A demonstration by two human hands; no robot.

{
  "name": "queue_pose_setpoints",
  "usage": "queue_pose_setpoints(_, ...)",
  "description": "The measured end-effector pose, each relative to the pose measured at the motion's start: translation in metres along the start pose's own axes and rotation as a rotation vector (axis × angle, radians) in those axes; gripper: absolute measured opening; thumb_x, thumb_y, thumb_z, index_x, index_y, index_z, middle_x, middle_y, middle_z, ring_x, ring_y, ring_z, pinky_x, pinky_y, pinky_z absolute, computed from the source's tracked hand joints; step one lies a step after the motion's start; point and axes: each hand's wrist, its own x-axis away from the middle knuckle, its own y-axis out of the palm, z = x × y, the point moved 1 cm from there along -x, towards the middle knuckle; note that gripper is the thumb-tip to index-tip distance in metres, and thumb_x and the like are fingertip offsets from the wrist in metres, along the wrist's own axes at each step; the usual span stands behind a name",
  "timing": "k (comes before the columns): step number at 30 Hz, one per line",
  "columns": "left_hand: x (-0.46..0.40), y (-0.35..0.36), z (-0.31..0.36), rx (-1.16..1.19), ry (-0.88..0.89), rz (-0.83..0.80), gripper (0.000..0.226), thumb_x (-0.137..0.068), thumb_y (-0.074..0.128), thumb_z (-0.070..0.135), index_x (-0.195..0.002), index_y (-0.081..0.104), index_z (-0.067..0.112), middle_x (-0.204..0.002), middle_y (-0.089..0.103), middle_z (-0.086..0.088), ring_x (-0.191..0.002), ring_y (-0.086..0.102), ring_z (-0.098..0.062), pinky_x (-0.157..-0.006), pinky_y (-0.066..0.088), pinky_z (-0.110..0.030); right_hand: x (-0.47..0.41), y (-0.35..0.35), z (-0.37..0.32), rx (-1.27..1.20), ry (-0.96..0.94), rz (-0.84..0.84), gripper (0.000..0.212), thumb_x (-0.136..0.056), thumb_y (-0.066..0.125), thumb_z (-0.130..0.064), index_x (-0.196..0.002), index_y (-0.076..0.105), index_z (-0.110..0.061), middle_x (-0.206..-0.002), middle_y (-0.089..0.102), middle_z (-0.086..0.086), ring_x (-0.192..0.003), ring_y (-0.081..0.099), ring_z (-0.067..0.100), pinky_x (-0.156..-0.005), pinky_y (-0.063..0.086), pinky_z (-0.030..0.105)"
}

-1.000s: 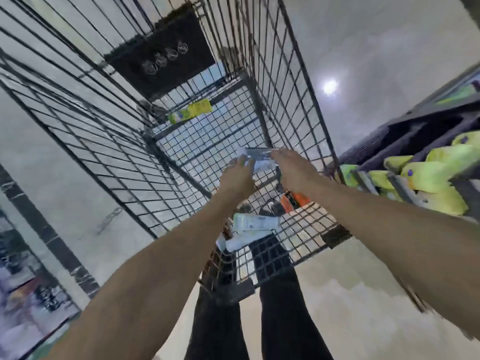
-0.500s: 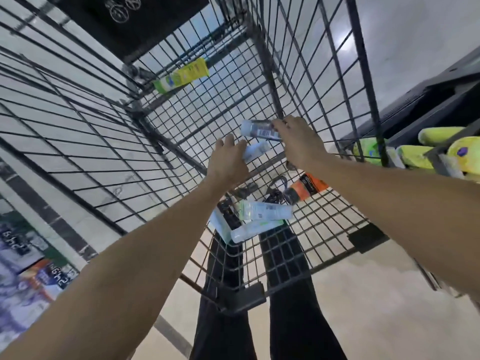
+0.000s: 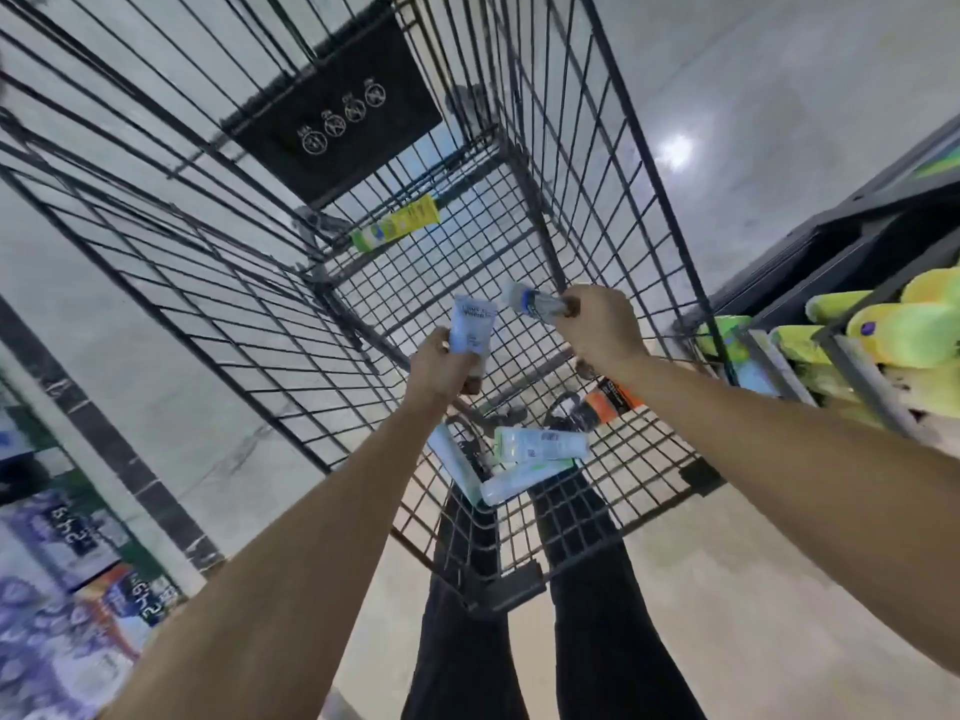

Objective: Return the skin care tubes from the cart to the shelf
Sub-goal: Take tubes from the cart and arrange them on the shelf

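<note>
Pale-blue tube (image 3: pixel 470 324) being gripped by left hand (image 3: pixel 441 363) | right hand (image 3: pixel 597 330) clutching clear tube (image 3: pixel 535 302) (both raised above cart (image 3: pixel 644 210), probably shelf-bound) | others lying near cart's near edge

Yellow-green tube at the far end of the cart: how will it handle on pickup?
The yellow-green plastic tube looks small and slim, so probably light. It lies flat on the wire mesh cart floor against the far wall, so it may slide rather than roll. Its smooth surface could be slippery; the flat crimped end likely gives a surer pinch.
</note>
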Motion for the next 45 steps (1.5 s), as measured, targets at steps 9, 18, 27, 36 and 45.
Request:
queue_pose_setpoints(9,0.115,-0.065,0.067,0.363,0.141,-0.063,0.022,-0.093,0.062,0.004,-0.11,0.059,0.018,-0.117,0.07,-0.014,-0.095,0.071,-0.027,-0.068,0.059,-0.032,0.11,-0.091,-0.083,-1.024,0.257,0.1,0.023,-0.087,0.08,-0.016,-0.108,0.074,-0.012,-0.102,0.074,-0.003,-0.103,0.07,0.021,-0.095,0.056,0.037)
queue_pose_setpoints(18,0.245,-0.111,0.131,0.512,0.406,-0.401,0.039,-0.096,0.055,0.001,-0.131,0.06,0.016,-0.123,0.071,-0.014,-0.106,0.069,-0.04,-0.088,0.058,-0.055,0.249,-0.195,-0.154,-1.91,0.205,0.334,0.049,-0.084,0.073,-0.042,-0.124,0.067,-0.015,-0.107,0.071,0.008,-0.089,0.071,0.024,-0.066,0.058,0.038)
queue_pose_setpoints(27,0.367,-0.072,0.178,0.352,0.606,-0.722,0.038,-0.089,0.062,0.006,-0.125,0.068,0.015,-0.123,0.07,-0.021,-0.103,0.067,-0.045,-0.081,0.057,-0.049,0.375,-0.255,-0.131,-1.993,0.168,0.375,0.023,-0.073,0.075,-0.01,-0.09,0.061,-0.006,-0.069,0.057,0.012,-0.064,0.055,0.028,-0.062,0.046,0.035)
queue_pose_setpoints(36,0.477,0.024,0.187,0.248,0.675,-0.913,0.031,-0.087,0.065,-0.002,-0.116,0.067,0.006,-0.11,0.074,-0.021,-0.098,0.068,-0.055,-0.093,0.051,-0.07,0.516,-0.288,-0.058,-1.737,0.012,0.733,0.05,-0.075,0.075,0.009,-0.123,0.062,0.012,-0.099,0.074,0.024,-0.076,0.072,0.031,-0.066,0.06,0.039)
queue_pose_setpoints(45,0.579,0.121,0.148,0.153,0.712,-1.028,0.04,-0.086,0.067,0.003,-0.126,0.065,0.011,-0.118,0.072,-0.02,-0.109,0.066,-0.048,-0.089,0.056,-0.066,0.644,-0.297,0.02,-1.758,-0.044,0.987,0.05,-0.088,0.077,-0.003,-0.129,0.059,-0.024,-0.115,0.076,0.017,-0.108,0.071,0.035,-0.096,0.057,0.057)
